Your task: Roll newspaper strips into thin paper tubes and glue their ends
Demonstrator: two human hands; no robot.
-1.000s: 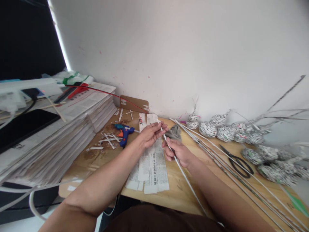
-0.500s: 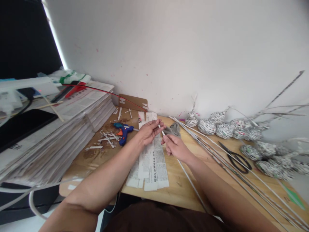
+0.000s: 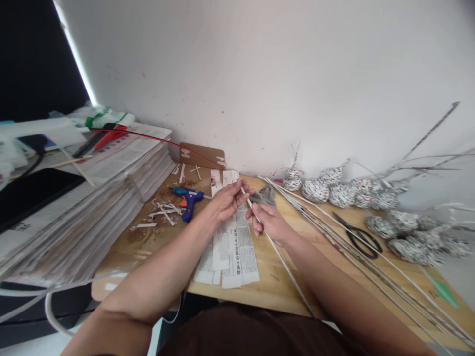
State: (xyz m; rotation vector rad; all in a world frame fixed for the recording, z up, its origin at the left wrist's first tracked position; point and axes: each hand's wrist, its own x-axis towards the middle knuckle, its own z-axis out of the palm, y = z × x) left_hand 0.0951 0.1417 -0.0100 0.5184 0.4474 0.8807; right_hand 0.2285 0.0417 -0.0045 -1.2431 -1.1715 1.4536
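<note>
A thin white rolled paper stick [image 3: 284, 262] runs from my fingers down toward the table's front edge. My left hand [image 3: 230, 200] pinches its upper end between thumb and fingers. Just below, my right hand [image 3: 270, 222] is closed around the same stick. Under both hands lie newspaper strips [image 3: 237, 257], overlapping and reaching toward the front edge. A crumpled grey cloth [image 3: 264, 196] sits behind my right hand. Left of my left hand rests a blue glue gun [image 3: 190, 201] with an orange trigger.
Paper scraps [image 3: 165, 212] litter a stained board at left, beside a tall newspaper stack [image 3: 96, 212] bearing a phone [image 3: 40, 195]. On the right lie long paper sticks [image 3: 334, 242], black scissors [image 3: 359, 237] and several woven paper gourds [image 3: 341, 195] along the wall [image 3: 260, 74].
My right hand has turned slightly, and more of the paper stick now shows below it. My left hand keeps its pinch at the upper end. The whole view has shifted a little.
</note>
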